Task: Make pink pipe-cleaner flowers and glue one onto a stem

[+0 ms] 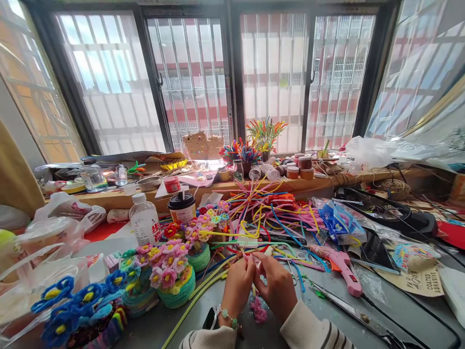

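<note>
Nearest, at centre, I see a pink fuzzy piece (258,310), with scissors (358,312) to its right. Just beyond it, the left hand (238,281) and right hand (278,281) bring bent fingers close together; whether either grips anything, I cannot tell. Farther: a pink glue gun (343,266), heaped pipe cleaners (286,215), then windows (274,72).

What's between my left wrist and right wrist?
In the head view, a fuzzy pink clump shows between your left wrist and right wrist, against the grey table. Whether it lies or hangs isn't clear.
</note>
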The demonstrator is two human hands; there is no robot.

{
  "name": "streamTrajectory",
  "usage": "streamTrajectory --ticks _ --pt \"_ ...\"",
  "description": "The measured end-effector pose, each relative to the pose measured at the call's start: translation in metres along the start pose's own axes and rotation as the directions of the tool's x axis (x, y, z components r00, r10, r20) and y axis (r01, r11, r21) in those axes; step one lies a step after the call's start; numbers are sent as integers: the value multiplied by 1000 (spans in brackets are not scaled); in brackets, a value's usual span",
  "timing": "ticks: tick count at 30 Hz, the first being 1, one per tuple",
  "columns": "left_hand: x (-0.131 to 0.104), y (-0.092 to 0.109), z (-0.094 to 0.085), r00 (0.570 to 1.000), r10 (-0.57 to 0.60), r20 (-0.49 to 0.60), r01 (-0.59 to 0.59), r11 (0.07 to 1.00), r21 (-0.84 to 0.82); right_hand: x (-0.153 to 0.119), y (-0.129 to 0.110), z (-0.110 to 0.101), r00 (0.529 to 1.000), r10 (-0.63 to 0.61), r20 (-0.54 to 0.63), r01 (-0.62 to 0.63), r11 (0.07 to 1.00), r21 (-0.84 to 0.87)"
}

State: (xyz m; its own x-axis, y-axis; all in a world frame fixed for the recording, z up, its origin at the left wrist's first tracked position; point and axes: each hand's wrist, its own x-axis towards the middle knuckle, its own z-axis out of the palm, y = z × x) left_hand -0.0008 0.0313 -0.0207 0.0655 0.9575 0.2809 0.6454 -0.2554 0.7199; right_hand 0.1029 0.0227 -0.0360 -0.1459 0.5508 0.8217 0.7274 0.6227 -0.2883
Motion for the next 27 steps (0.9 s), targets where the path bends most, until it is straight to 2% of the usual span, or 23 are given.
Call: streamTrajectory --ticks 5,8,12,27 --pt "-2 -4 0 997 23 70 -26 998 49 2 0 -8 972 -92 216 84 995 46" --pt "-2 -6 -2 993 26 114 -32 998 46 3 0 -10 950 -130 284 116 991 65" --pt "0 -6 -5 988 46 146 -61 993 97 2 3 -7 953 -128 276 103 989 106" --pt "3 -2 -12 980 152 128 -179 955 237 -1 19 -2 975 -80 207 66 995 75"
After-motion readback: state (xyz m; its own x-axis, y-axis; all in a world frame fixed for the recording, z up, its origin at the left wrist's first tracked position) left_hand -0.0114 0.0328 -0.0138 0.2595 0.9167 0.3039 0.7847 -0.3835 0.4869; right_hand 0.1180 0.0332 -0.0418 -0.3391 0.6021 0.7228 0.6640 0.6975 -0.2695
